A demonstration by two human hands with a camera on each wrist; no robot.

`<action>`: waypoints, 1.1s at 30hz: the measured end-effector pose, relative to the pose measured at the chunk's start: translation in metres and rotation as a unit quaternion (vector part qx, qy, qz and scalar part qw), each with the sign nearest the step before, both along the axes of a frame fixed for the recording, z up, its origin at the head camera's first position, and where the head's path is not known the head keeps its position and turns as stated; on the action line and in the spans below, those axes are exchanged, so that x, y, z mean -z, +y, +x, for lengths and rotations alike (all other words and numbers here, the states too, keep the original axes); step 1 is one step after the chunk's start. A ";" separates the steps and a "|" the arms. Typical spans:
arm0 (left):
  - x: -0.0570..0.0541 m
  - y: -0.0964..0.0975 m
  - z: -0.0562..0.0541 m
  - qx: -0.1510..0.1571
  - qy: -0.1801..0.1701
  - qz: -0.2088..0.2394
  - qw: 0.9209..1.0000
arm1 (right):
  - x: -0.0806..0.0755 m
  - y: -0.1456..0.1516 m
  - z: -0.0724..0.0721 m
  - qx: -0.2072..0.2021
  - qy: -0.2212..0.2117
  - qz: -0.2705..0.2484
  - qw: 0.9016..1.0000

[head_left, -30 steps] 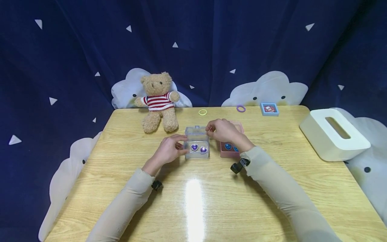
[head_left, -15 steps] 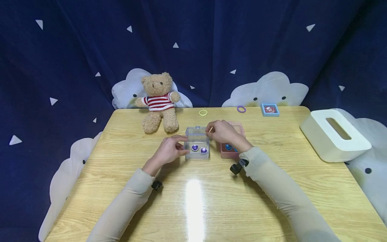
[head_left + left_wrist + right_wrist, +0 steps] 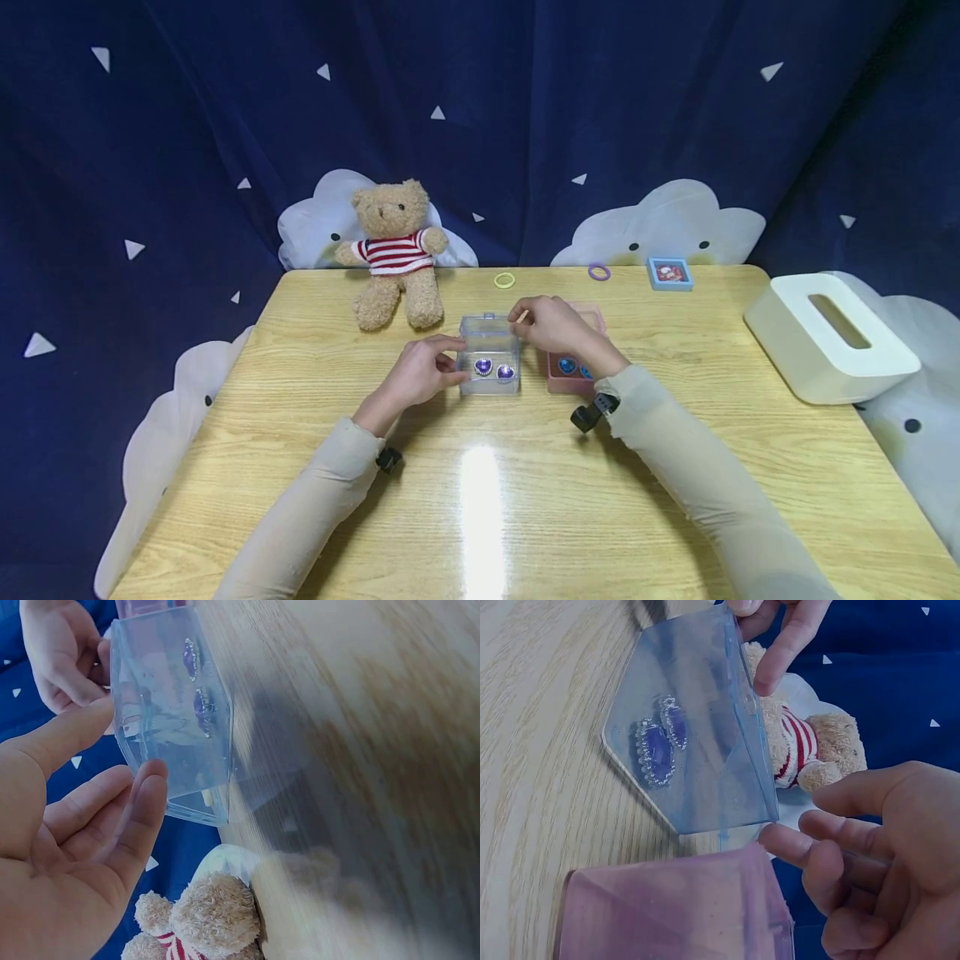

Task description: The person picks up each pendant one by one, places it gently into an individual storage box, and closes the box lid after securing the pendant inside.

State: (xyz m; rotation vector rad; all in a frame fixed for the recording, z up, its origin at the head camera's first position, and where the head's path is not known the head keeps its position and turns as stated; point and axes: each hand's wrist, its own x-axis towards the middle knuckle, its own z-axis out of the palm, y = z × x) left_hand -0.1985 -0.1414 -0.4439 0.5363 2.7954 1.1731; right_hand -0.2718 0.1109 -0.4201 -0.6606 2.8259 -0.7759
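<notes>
A clear plastic box [image 3: 489, 387] sits mid-table with its lid [image 3: 489, 325] tipped back. Inside lie two purple heart-shaped gems [image 3: 483, 367] with beaded silvery edges. At the box's left end, my left hand [image 3: 420, 371] has its thumb near the front rim and its forefinger toward the lid; in the left wrist view these fingers [image 3: 154, 776] are fairly straight along the box. My right hand [image 3: 551, 323] hovers by the lid's right corner, fingers loosely bent and nothing between them. Beneath its wrist, a pink box [image 3: 562, 384] holds blue gems [image 3: 567, 365], partly hidden.
A teddy bear [image 3: 393, 217] in a striped shirt sits at the back left. Along the back edge lie a yellow ring [image 3: 505, 273], a purple ring [image 3: 598, 264] and a small blue-framed picture [image 3: 670, 282]. A white tissue box [image 3: 810, 367] stands at the right.
Both hands have stayed almost in place beside the clear box. The right fingers shifted slightly near the lid's corner; the boxes and gems have not visibly moved.
</notes>
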 end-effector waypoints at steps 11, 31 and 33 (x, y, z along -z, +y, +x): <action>0.001 0.000 0.000 0.004 0.001 -0.002 1.000 | 0.001 0.001 0.000 -0.002 -0.037 0.023 0.999; -0.003 -0.001 -0.001 0.011 -0.002 -0.002 1.000 | -0.003 0.009 0.003 0.020 -0.077 -0.081 0.994; -0.003 -0.001 -0.001 0.010 -0.002 -0.004 1.000 | -0.003 0.010 0.004 0.020 -0.080 -0.092 0.992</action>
